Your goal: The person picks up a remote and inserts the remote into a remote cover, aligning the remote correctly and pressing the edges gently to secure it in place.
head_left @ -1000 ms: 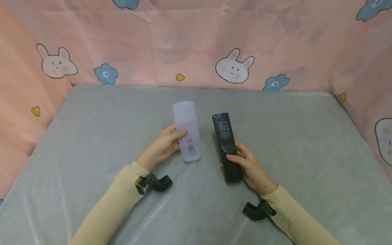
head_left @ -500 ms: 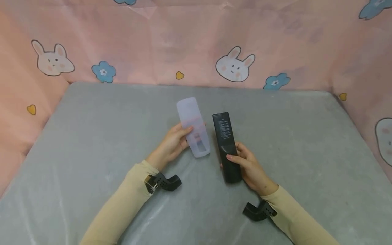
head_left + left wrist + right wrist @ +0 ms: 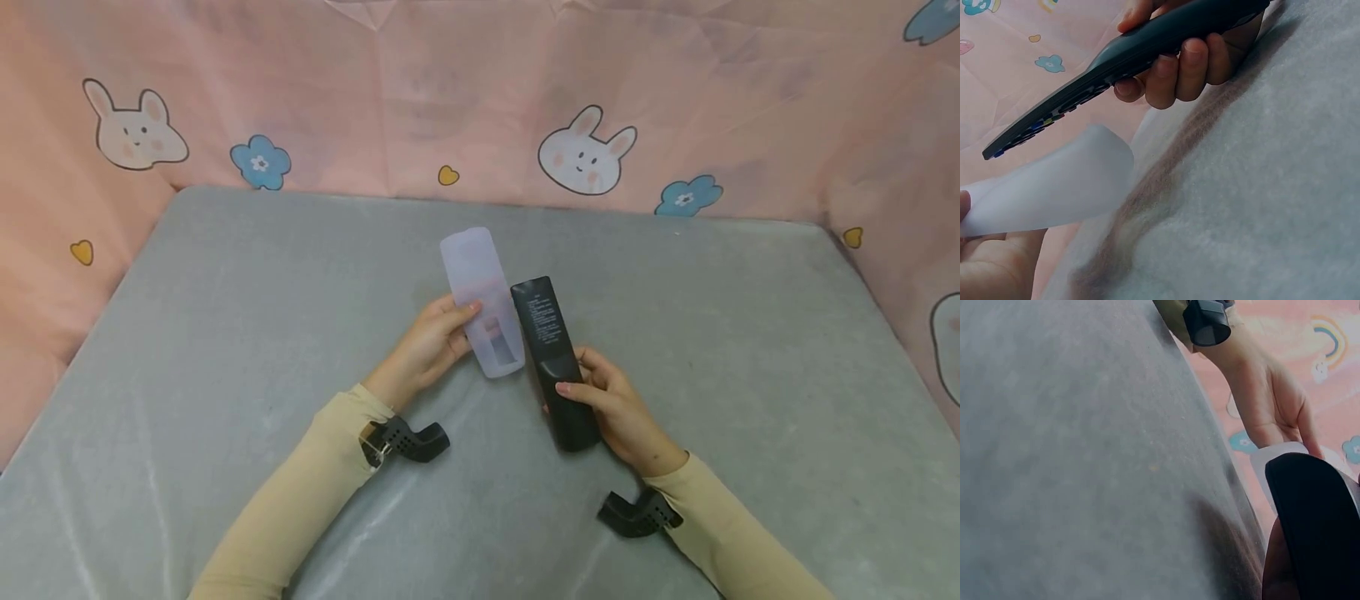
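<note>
My left hand [image 3: 427, 346] grips a translucent, pale lilac remote control cover [image 3: 480, 279], thumb on its upper face and fingers beneath. A black remote control [image 3: 551, 358] lies in my right hand [image 3: 622, 412], its back with white print turned up and the thumb pressed on it. The left wrist view shows the remote [image 3: 1141, 50] with its coloured buttons facing down, above the cover [image 3: 1054, 181]. Both are held over the table, side by side and close together. In the right wrist view the remote [image 3: 1316, 519] hides much of the cover.
A grey cloth covers the table [image 3: 247, 275]. Behind it hangs a pink curtain [image 3: 465, 92] printed with rabbits, flowers and hearts. Black wrist cameras [image 3: 412, 440] sit on both sleeves.
My left hand has carried the cover to the right and away from me, tilting it toward the remote. The remote leans slightly more left at its top. The head view has shifted a little.
</note>
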Tool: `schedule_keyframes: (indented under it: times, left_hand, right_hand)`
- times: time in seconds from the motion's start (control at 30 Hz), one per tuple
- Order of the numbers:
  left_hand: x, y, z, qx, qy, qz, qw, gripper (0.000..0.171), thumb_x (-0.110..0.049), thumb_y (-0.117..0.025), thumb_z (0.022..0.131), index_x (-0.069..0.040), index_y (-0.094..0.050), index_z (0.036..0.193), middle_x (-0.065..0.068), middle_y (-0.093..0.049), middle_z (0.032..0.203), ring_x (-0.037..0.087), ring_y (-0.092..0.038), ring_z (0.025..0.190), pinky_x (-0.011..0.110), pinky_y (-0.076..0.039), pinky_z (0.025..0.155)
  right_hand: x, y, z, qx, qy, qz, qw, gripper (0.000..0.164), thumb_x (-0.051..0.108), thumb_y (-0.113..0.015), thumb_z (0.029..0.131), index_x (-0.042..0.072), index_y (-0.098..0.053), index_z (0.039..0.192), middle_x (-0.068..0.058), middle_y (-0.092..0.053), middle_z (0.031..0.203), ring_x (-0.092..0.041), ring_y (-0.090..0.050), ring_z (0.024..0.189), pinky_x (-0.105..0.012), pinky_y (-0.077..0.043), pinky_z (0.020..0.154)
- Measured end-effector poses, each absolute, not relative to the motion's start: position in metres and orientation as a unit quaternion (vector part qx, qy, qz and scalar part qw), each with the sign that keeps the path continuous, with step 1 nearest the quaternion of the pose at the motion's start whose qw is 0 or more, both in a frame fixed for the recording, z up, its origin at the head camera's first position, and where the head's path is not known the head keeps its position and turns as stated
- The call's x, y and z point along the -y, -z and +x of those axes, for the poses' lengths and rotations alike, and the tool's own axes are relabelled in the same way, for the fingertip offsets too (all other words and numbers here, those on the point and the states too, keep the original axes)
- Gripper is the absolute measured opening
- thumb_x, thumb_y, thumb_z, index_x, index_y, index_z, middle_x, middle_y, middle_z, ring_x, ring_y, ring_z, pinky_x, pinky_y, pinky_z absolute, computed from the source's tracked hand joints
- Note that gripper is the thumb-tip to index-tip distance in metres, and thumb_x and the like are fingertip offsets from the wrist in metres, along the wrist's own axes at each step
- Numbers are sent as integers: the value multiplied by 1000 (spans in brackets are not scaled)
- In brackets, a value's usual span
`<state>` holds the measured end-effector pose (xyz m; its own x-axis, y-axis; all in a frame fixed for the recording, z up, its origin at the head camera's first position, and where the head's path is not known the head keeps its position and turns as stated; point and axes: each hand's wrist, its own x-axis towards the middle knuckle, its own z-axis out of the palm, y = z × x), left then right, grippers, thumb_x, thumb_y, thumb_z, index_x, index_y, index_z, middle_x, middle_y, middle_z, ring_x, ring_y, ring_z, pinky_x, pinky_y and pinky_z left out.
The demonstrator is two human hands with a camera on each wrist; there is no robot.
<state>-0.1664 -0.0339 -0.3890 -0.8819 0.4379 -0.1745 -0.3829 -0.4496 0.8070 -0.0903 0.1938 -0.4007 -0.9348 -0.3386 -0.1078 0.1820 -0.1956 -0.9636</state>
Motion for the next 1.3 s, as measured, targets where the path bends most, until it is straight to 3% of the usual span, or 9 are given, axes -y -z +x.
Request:
schedule_keyframes:
  times: [0.17,0.23,0.37,0.5,0.83,1.3]
  left_hand:
    - [35,387,-166,-470,-851,34,232,40,3,-34,98,15,-31,136,5,-62,105,13,-62,93,41,-44,97]
    - [35,387,-166,-472,-850,40,229,39,4,-35,98,14,-32,136,2,-63,103,12,-62,93,41,-45,96]
    - [35,386,-166,-473,-852,42,220,39,4,-37,98,13,-33,136,16,-60,121,12,-62,95,40,-46,96]
    - [35,387,-167,-463,-860,49,210,40,4,-35,98,13,-31,137,27,-40,139,14,-61,101,40,-44,99]
    - [35,386,-168,-453,-869,45,196,41,4,-34,98,14,-30,138,28,-35,142,12,-60,101,33,-46,96]
    - [38,380,-169,-454,-870,36,187,41,3,-34,99,13,-30,139,27,-35,142,20,-56,113,35,-43,99]
  right_hand:
    - [-194,401,-91,-614,767,-73,172,23,-5,-52,90,9,-52,107,-3,-63,91,-22,-66,74,-32,-54,68]
    - [-195,401,-91,-616,765,-78,172,22,-5,-52,90,9,-52,107,-3,-63,92,-22,-66,74,-32,-54,68]
    - [-195,401,-91,-621,760,-85,173,23,-5,-53,90,8,-51,109,-4,-62,93,-21,-66,74,-32,-55,68]
    - [-194,400,-90,-627,755,-82,173,24,-5,-54,89,7,-51,110,-6,-61,93,-21,-66,74,-33,-56,68]
    - [-194,401,-91,-642,741,-75,182,24,-5,-58,87,7,-52,108,-7,-62,90,-20,-66,71,-32,-56,66]
    - [-195,403,-91,-665,719,-77,188,29,-5,-61,85,7,-53,110,-5,-64,93,-16,-65,72,-29,-55,64]
